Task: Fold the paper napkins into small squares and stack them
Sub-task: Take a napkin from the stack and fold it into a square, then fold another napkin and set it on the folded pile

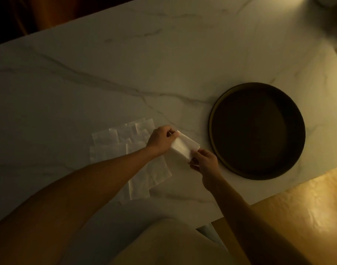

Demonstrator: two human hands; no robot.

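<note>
Left hand (161, 139): raised over the table, fingers curled, pinching the far end of a napkin.
Right hand (205, 161): fingers and thumb pinching the near end of the same napkin.
Held napkin (184, 145): white, partly folded into a strip, stretched between the two hands, lifted off the table, just left of the tray.
Loose napkins (125, 148): several thin, pale sheets lying flat and overlapping on the table, under and beside the left forearm; not squared into a neat pile.
Tray (211, 115): round, dark, shallow rim, on the table right of the hands, apart from the napkins.
Table (106, 73): pale marble with grey veins, dim light.
Folded squares: cannot tell among the sheets.
</note>
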